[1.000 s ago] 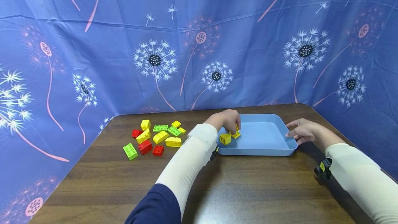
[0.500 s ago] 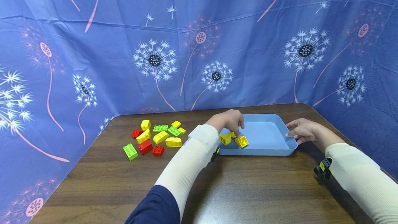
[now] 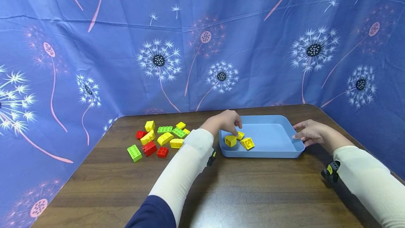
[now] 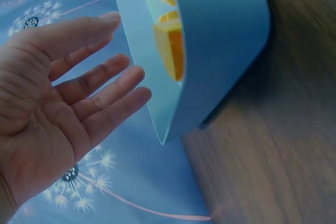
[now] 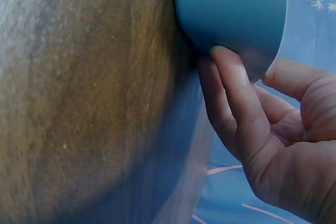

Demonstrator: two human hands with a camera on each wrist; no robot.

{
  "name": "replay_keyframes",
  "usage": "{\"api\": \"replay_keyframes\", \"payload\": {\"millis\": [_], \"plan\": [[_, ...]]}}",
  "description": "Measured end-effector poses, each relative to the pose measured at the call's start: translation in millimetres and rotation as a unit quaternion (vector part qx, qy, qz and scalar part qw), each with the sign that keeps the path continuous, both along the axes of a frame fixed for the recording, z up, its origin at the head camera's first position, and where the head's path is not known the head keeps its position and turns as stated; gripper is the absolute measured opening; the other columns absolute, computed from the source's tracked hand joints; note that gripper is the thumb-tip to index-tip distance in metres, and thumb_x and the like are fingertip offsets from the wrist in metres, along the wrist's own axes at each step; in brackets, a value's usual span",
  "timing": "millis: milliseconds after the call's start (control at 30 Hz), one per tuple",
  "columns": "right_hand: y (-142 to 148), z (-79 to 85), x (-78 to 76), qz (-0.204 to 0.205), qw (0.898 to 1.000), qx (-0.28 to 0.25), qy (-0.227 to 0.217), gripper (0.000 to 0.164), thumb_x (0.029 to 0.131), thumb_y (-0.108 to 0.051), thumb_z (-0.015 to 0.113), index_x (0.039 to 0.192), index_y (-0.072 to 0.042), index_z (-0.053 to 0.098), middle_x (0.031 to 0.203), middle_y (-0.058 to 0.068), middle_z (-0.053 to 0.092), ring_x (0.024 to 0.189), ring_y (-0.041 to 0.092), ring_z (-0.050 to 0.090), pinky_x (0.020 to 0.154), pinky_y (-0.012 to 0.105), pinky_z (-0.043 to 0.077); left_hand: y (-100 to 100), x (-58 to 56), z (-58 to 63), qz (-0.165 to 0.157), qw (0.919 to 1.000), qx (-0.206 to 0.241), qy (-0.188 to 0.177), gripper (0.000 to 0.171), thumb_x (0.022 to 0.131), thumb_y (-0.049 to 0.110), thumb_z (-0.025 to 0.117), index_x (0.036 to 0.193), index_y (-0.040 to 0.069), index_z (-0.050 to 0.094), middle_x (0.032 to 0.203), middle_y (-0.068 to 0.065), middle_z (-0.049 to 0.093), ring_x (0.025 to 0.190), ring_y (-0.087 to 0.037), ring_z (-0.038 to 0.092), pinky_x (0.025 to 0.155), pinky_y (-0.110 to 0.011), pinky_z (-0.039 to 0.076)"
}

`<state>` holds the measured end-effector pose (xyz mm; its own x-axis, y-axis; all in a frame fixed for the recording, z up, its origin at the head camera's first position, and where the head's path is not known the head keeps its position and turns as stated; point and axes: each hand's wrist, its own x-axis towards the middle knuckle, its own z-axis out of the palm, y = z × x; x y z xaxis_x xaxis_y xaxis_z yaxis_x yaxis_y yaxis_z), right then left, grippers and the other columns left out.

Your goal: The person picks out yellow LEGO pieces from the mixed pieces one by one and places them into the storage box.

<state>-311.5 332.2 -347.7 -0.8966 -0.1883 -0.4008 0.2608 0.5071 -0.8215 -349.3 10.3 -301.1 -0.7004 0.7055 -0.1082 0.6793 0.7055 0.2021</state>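
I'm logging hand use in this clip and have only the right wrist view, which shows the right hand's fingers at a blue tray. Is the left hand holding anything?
Observer: No, the left hand holds nothing; its thumb and fingers are apart.

Reviewer: My view shows only the tray's outside. What's in it?

Observer: Three yellow toy bricks lie in the left end of the blue tray.

Reviewer: Any other colours outside it?

Observer: Yes, red bricks and green bricks lie among more yellow ones on the wooden table, left of the tray.

tray (image 3: 262,154) on table (image 3: 95,189) | three blocks (image 3: 248,144) inside | other blocks (image 3: 165,138) left of tray
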Motion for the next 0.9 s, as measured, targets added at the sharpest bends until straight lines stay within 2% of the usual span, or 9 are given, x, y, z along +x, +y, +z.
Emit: {"api": "replay_keyframes", "payload": {"millis": [300,567,767,900], "plan": [[0.7,-0.6,1.4,-0.002,1.0,-0.001,-0.003,0.069,0.08,-0.004,0.061,0.131,0.016,0.018,0.087,0.011,0.063,0.077,0.023,0.062,0.065,0.039,0.051,-15.7,1.0,-7.3,0.015,0.9999,0.004,0.007,0.024,0.074,0.028,0.07,0.094,0.015,0.067,0.099,0.001,0.061,0.088,-0.007,0.05,0.076,-0.022,0.041],[0.0,1.3,2.5,-0.002,1.0,-0.014,-0.005,0.069,0.08,-0.003,0.06,0.131,0.016,0.017,0.089,0.013,0.064,0.078,0.024,0.063,0.066,0.04,0.051,-29.5,8.8,0.4,-0.01,0.9995,0.004,0.031,0.03,0.073,0.03,0.071,0.097,0.014,0.067,0.098,0.001,0.062,0.094,-0.012,0.052,0.079,-0.022,0.041],[0.6,0.6,1.7,0.0,1.0,-0.013,-0.004,0.069,0.08,-0.003,0.06,0.131,0.016,0.017,0.088,0.014,0.064,0.078,0.025,0.063,0.065,0.04,0.051,-44.9,16.6,5.6,-0.007,0.9987,-0.002,0.051,0.036,0.068,0.035,0.074,0.099,0.019,0.065,0.097,0.007,0.06,0.094,-0.011,0.052,0.08,-0.023,0.041],[0.1,-0.7,0.8,-0.003,1.0,-0.017,-0.004,0.069,0.08,-0.002,0.06,0.131,0.016,0.017,0.087,0.014,0.064,0.077,0.025,0.063,0.065,0.04,0.051,-55.4,20.6,6.8,-0.012,0.9985,0.0,0.054,0.045,0.066,0.035,0.075,0.106,0.017,0.063,0.101,0.004,0.059,0.095,-0.012,0.053,0.08,-0.023,0.041]]}}
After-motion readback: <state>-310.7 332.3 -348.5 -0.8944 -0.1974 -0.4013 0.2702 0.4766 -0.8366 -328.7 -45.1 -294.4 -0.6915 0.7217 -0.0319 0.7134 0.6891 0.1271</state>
